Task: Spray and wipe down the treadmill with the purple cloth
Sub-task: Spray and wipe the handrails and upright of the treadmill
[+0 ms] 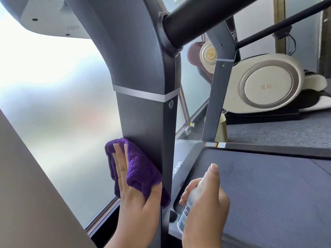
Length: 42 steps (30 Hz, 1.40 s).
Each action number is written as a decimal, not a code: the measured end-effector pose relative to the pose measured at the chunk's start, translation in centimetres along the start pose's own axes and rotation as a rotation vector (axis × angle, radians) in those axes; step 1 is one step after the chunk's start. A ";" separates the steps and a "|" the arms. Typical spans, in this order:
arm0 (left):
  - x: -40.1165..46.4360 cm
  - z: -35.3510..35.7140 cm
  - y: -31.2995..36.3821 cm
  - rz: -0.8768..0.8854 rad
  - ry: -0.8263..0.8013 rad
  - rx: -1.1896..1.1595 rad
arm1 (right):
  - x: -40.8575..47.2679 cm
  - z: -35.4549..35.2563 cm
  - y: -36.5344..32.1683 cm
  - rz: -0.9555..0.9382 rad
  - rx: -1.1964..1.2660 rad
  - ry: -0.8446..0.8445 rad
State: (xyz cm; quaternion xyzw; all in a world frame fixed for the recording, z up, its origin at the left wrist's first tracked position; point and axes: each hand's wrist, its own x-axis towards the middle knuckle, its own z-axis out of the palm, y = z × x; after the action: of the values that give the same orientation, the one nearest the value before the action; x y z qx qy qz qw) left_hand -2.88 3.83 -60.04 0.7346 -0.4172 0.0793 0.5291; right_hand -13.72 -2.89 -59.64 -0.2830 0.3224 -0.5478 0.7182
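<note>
The purple cloth (138, 169) lies bunched against the lower part of the treadmill's left upright post (143, 119), below the silver band (143, 94) that rings it. The left hand (136, 190) presses it there: the fingers lie straight and flat over the cloth's outer side while the thumb hooks over its lower right edge, so the cloth is pinned to the post and kept from sliding off the hand. This hold suits rubbing a vertical face, since the palm supplies the pressure.

The right hand (206, 204) is clamped round a small spray bottle (189, 203), fingers wrapped about its body and the forefinger resting on top of the nozzle. The bottle is held just beside the post, over the front of the running belt (259, 194), with its nozzle turned toward the machine. Judged from this, the bottle is kept ready so that spraying and wiping can alternate without setting anything down.

The handrail (197, 20) and the underside of the console (53, 20) lie above the cloth; whether they have been wiped cannot be told. Beyond stand a second post (218, 97) and a cream massage chair (265, 85).
</note>
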 end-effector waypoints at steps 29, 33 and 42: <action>-0.6 -2.8 -2.8 -0.380 -0.063 -0.470 | -0.5 -6.1 11.9 0.178 -0.310 -0.071; -0.5 -3.0 -2.6 -0.329 -0.065 -0.444 | -0.2 -7.0 13.2 0.230 -0.333 -0.084; -0.5 -2.7 -2.9 -0.280 -0.051 -0.431 | 0.0 -11.0 15.9 0.426 -0.551 -0.113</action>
State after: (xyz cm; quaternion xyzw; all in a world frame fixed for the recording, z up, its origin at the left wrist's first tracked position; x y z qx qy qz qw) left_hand -0.31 6.58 -61.19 0.6572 -0.3320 -0.1038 0.6687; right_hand -12.60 0.37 -78.65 -0.4224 0.4698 -0.2619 0.7296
